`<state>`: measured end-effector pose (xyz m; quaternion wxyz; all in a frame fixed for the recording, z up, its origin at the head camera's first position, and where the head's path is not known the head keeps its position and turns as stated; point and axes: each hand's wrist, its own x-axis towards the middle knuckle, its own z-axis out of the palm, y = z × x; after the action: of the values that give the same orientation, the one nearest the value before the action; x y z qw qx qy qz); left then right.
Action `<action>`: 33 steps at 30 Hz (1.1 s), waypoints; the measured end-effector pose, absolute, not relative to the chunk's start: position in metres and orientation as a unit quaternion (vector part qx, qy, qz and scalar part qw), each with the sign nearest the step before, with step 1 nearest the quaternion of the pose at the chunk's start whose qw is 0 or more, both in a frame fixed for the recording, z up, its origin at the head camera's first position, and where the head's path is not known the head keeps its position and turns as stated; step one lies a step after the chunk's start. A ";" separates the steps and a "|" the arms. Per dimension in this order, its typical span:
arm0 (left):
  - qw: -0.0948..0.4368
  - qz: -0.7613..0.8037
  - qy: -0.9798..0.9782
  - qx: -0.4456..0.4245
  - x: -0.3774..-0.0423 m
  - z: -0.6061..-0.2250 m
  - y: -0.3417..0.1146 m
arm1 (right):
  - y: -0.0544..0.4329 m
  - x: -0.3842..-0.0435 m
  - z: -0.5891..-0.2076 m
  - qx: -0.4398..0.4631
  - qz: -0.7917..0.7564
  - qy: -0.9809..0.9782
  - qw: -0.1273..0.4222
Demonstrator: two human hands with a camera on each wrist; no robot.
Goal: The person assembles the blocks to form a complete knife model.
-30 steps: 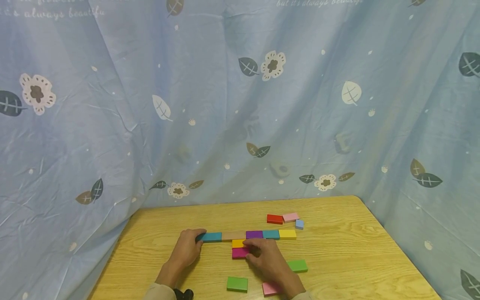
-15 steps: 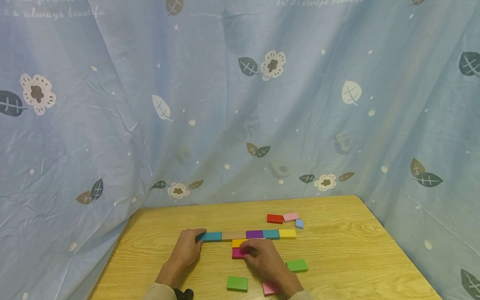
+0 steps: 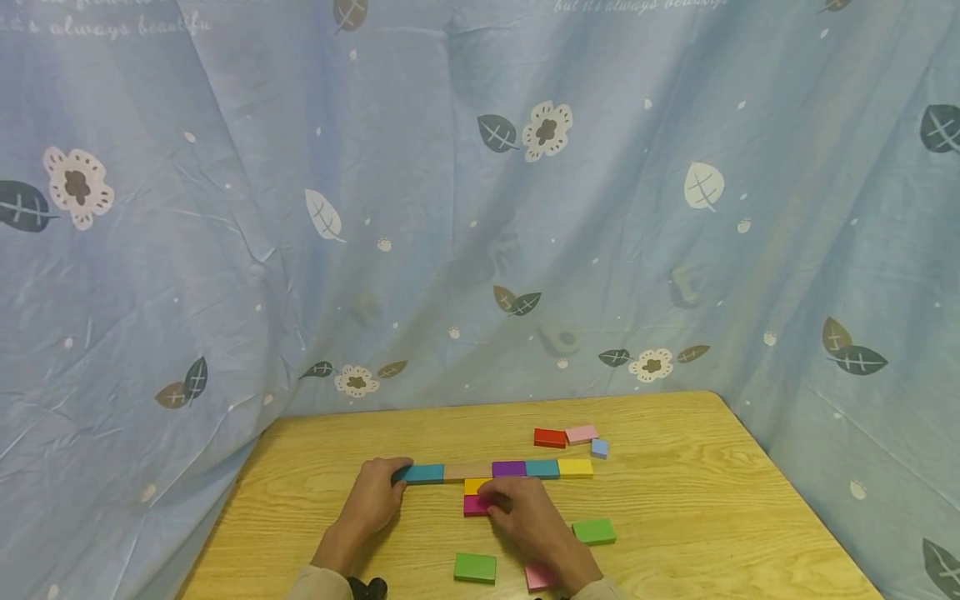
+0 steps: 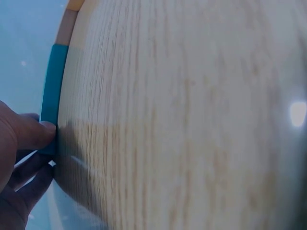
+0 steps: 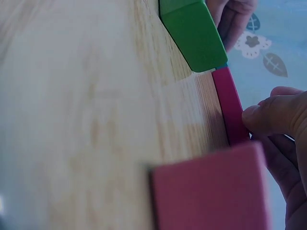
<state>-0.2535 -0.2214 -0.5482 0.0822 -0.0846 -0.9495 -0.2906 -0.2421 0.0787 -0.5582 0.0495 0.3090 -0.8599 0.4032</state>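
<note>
A row of flat blocks runs across the table. At its left end is a teal block (image 3: 423, 474), which my left hand (image 3: 372, 498) pinches. The left wrist view shows the thumb on the near side of that teal block (image 4: 53, 91), fingers round its end. Below the row lie a yellow-orange block (image 3: 476, 486) and, in front of it, a magenta block (image 3: 476, 506). My right hand (image 3: 532, 517) holds the magenta block at its right part, which the fingers hide in the head view. In the right wrist view, the thumb presses the long side of the magenta block (image 5: 228, 96).
Continuing the row are tan (image 3: 467, 472), purple (image 3: 509, 469), teal (image 3: 542, 468) and yellow (image 3: 575, 468) blocks. Behind it lie red (image 3: 550, 438), pink (image 3: 581, 434) and light-blue (image 3: 599, 448) blocks. Nearer are two green blocks (image 3: 475, 568) and a pink block (image 3: 539, 576) partly under the right forearm.
My right hand has shifted slightly left, its fingers covering more of the magenta and yellow-orange blocks. The left hand stays on the teal block.
</note>
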 end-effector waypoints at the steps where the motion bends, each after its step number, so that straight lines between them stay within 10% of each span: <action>1: 0.082 -0.291 -0.949 -0.085 -0.253 -0.548 -0.221 | 0.079 -0.242 -0.558 0.309 0.402 -0.860 0.052; 21: 0.083 -0.293 -0.948 -0.089 -0.252 -0.548 -0.221 | 0.089 -0.230 -0.551 0.287 0.469 -0.833 0.060; 33: 0.079 -0.294 -0.948 -0.088 -0.253 -0.548 -0.222 | 0.122 -0.203 -0.555 0.227 0.555 -0.800 -0.038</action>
<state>-0.2528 -0.2215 -0.5477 0.0792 -0.0878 -0.9485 -0.2940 -0.2029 0.1217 -0.5548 -0.0381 0.2267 -0.7997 0.5547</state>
